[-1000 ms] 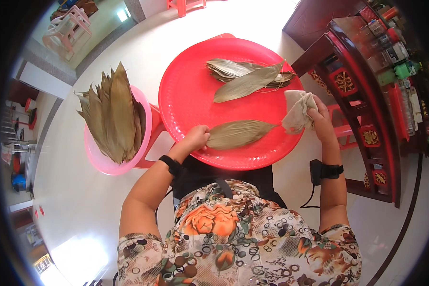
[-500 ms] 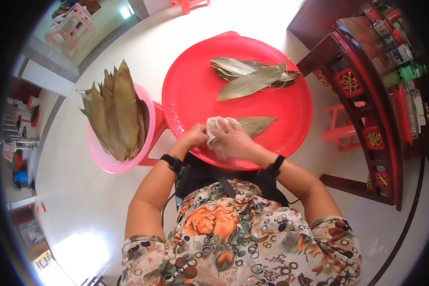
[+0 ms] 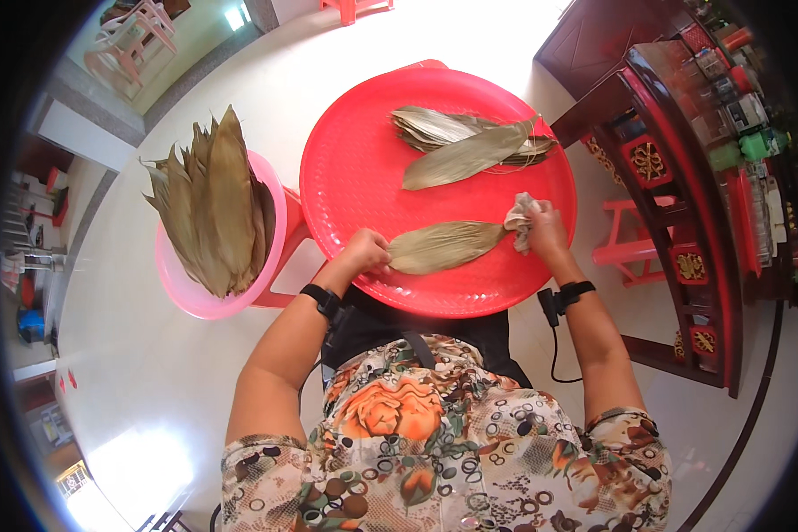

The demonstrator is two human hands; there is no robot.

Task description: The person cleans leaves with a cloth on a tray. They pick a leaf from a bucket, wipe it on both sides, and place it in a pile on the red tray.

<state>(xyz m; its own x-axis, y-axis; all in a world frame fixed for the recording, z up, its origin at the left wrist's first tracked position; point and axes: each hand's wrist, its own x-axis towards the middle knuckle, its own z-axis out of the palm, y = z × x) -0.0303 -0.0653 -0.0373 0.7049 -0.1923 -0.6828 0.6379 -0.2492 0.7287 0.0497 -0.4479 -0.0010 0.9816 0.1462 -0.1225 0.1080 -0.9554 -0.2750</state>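
Red plastic fills the middle of the view: a large round tray [image 3: 355,168] with a raised rim, its near edge lying over the person's lap and hiding whatever carries it. On it, close to the near rim, lies a long, dry, olive-brown leaf [image 3: 443,246], flat and stretched left to right. The left hand [image 3: 363,252] is closed down on the leaf's left end, fingers curled so that the tip of the leaf is hidden beneath them. The right hand [image 3: 545,229] is clenched around a crumpled pale cloth [image 3: 520,217], which is pressed to the leaf's right end; most of the cloth is buried in the fist, and only a bunched corner shows. Both wrists carry dark bands, the right one with a thin cable hanging off it. Farther back on the tray, well apart from the hands, a small pile of similar leaves [image 3: 470,146] lies overlapping, so how many there are cannot be told. To the left, just beside the tray, a pink basin [image 3: 195,297] holds a thick sheaf of leaves [image 3: 213,199] standing up out of it and covering its inside. At the right, dark red wooden furniture [image 3: 683,204] bends toward the rim, and the small things on top are too blurred to make out.
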